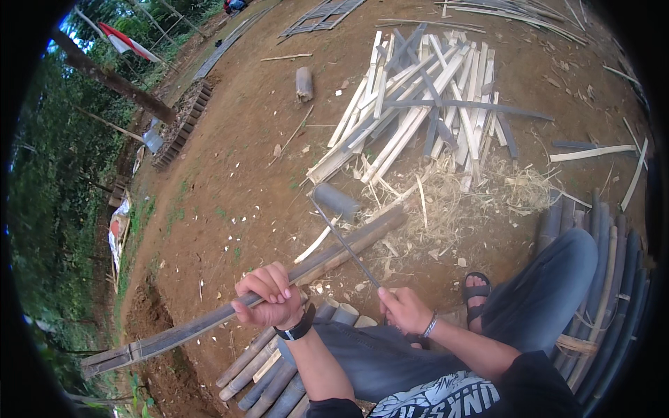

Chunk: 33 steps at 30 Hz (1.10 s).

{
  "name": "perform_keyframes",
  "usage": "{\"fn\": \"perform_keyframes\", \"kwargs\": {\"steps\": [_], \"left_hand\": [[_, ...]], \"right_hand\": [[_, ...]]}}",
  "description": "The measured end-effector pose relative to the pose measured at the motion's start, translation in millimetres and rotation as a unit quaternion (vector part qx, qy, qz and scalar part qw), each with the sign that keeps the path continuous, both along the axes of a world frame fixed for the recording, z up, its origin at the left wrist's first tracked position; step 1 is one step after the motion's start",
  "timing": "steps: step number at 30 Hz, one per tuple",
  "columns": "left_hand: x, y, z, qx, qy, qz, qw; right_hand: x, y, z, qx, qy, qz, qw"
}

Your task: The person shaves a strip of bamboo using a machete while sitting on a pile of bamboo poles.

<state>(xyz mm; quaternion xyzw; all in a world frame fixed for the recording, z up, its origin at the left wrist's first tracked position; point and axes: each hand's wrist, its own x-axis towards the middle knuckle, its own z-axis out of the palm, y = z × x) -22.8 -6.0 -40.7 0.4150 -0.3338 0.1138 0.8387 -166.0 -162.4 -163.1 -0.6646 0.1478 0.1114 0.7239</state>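
Note:
My left hand (265, 296) is wrapped round a long split bamboo piece (174, 331), which slants from the lower left up toward the middle of the view. My right hand (405, 311) grips a long, thin-bladed knife (343, 241), its handle mostly hidden by the fingers. The blade points up and left and crosses over the far part of the bamboo; whether they touch, I cannot tell. Just beyond the blade, a short grey bamboo section (336, 201) lies on the ground.
A heap of split bamboo strips (439, 90) lies ahead, with curly shavings (446, 202) in front. Bamboo poles (610, 292) lie at my right, and more cut bamboo (268, 380) is beneath my legs. My sandalled foot (477, 292) rests on the dirt. A short log (304, 84) stands farther off.

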Motion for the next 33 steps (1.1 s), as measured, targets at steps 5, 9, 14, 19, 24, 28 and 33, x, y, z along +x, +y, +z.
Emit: {"fn": "perform_keyframes", "kwargs": {"steps": [5, 9, 14, 19, 24, 28, 33], "left_hand": [[-1, -1, 0, -0.054, 0.078, 0.106, 0.990], [-3, -11, 2, -0.065, 0.112, 0.192, 0.973], [1, -15, 5, -0.065, 0.155, 0.225, 0.960], [0, -13, 9, -0.052, 0.153, 0.215, 0.963], [4, -12, 8, -0.074, 0.170, 0.209, 0.960], [1, -9, 10, -0.060, 0.168, 0.200, 0.963], [2, -7, 8, -0.055, 0.172, 0.206, 0.962]], "right_hand": [[-2, 8, -31, -0.090, 0.002, -0.028, 0.996], [0, 10, -11, -0.045, -0.030, -0.031, 0.998], [22, 1, -74, -0.055, 0.072, -0.090, 0.992], [23, 16, -26, -0.012, -0.035, -0.048, 0.998], [39, 7, -73, -0.051, 0.022, -0.061, 0.997], [31, 21, -38, -0.017, -0.065, -0.027, 0.997], [35, 17, -56, -0.068, -0.043, -0.014, 0.997]]}}
